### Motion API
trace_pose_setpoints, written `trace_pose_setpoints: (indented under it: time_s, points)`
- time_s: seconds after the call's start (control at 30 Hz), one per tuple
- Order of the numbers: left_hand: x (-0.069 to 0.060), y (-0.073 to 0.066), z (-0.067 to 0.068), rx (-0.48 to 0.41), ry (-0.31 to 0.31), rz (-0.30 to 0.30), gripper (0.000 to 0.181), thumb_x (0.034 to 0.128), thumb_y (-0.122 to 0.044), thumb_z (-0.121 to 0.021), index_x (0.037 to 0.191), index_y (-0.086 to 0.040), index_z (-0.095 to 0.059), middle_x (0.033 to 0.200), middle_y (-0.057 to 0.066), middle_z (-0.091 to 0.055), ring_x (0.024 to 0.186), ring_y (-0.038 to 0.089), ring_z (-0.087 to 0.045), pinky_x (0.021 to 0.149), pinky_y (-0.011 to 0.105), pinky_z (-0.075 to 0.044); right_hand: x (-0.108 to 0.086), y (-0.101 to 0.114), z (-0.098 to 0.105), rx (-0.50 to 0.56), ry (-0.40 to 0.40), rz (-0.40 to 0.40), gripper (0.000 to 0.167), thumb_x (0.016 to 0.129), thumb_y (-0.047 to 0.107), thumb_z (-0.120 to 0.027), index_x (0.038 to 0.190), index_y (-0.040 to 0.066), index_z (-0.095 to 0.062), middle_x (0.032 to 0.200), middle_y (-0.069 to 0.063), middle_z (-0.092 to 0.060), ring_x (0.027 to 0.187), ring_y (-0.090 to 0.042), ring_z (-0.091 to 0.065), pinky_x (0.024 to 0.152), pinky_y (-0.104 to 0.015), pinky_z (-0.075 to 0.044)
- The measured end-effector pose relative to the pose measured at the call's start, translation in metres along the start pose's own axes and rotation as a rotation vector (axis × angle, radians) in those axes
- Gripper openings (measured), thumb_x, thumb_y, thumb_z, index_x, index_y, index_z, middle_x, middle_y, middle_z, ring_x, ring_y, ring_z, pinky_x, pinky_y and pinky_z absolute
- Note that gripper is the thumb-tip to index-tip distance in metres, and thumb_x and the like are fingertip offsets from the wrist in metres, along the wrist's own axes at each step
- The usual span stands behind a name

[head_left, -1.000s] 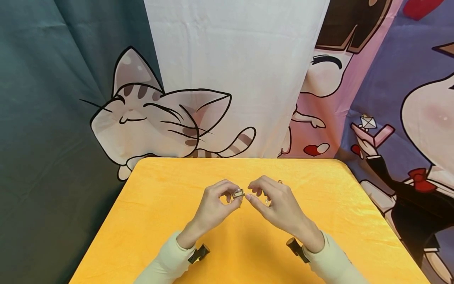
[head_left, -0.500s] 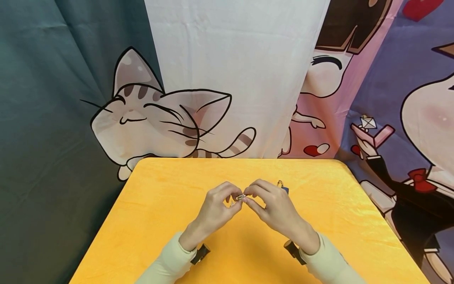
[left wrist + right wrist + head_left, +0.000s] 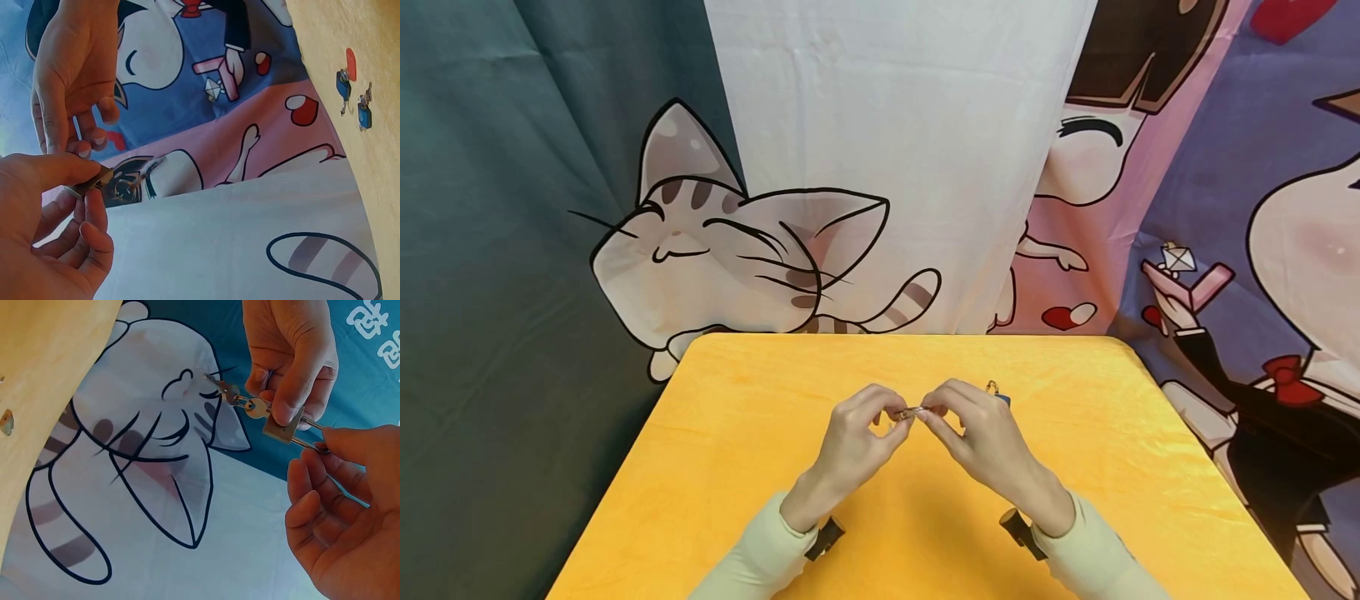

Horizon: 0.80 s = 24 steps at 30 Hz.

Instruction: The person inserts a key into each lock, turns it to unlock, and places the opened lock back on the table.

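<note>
- Cartoon-printed curtain (image 3: 910,92): behind the brass padlock (image 3: 281,430).
- Yellow tabletop (image 3: 752,408): below the brass padlock.
- Right hand (image 3: 983,422): thumb and fingertip pinched on the brass padlock's shackle (image 3: 306,445).
- Left hand (image 3: 856,429): thumb and fingers pinched on the brass padlock's body.
- Brass padlock: held up between both hands' fingertips.
- Two blue padlocks (image 3: 365,117): right of the brass padlock.
- Keys (image 3: 255,408): at the brass padlock's end opposite the shackle.

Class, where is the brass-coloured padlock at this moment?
In the right wrist view, the brass-coloured padlock is right of centre, pinched by the left hand, its shackle held by the right hand, beside some keys.
</note>
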<state>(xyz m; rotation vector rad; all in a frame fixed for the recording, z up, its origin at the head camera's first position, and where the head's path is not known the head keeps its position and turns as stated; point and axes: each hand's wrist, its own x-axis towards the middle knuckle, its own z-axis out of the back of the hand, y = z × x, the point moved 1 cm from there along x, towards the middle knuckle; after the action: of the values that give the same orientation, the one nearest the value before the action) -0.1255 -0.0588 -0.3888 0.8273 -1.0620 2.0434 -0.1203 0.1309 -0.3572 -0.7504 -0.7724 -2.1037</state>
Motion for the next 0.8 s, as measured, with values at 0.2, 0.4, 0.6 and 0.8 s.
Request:
trace_pose_setpoints:
  time_s: [0.2, 0.4, 0.6, 0.8]
  points:
    - [-0.0013, 0.0002, -0.0006, 0.013, -0.023, 0.005, 0.017, 0.0793, -0.003, -0.079, 0.087, -0.010, -0.065, 0.082, -0.001, -0.067, 0.071, 0.008, -0.061, 0.057, 0.028, -0.050, -0.0011, -0.0011, -0.0012, 0.001, -0.011, -0.017, 0.009, 0.087, 0.012, -0.074, 0.091, 0.016, -0.067, 0.080, 0.007, -0.065, 0.063, -0.004, -0.052, 0.053, -0.010, -0.036]
    - [-0.0025, 0.0011, -0.0021, 0.047, -0.036, -0.019, 0.018, 0.0785, -0.004, -0.081, 0.086, -0.010, -0.066, 0.083, -0.001, -0.066, 0.072, 0.008, -0.062, 0.061, 0.023, -0.052, -0.0017, -0.0026, -0.0021, -0.004, -0.022, -0.046, 0.006, 0.088, 0.012, -0.073, 0.091, 0.014, -0.068, 0.079, 0.006, -0.065, 0.061, -0.002, -0.049, 0.052, -0.012, -0.037]
    - [-0.0007, 0.0022, -0.0032, 0.196, -0.054, -0.157, 0.019, 0.0746, 0.001, -0.081, 0.083, -0.009, -0.068, 0.084, 0.001, -0.063, 0.069, 0.010, -0.062, 0.065, 0.014, -0.052, -0.0027, -0.0053, -0.0039, -0.020, -0.041, -0.074, 0.004, 0.092, 0.016, -0.069, 0.089, 0.013, -0.069, 0.079, 0.005, -0.067, 0.061, -0.003, -0.050, 0.053, -0.015, -0.040]
    - [0.0008, 0.0020, -0.0026, 0.342, -0.074, -0.277, 0.021, 0.0726, 0.002, -0.082, 0.084, -0.009, -0.068, 0.085, 0.001, -0.061, 0.068, 0.011, -0.056, 0.059, 0.018, -0.047, -0.0052, -0.0078, -0.0049, -0.003, -0.043, -0.123, 0.004, 0.092, 0.013, -0.068, 0.089, 0.015, -0.070, 0.079, 0.006, -0.068, 0.059, -0.003, -0.046, 0.052, -0.017, -0.040]
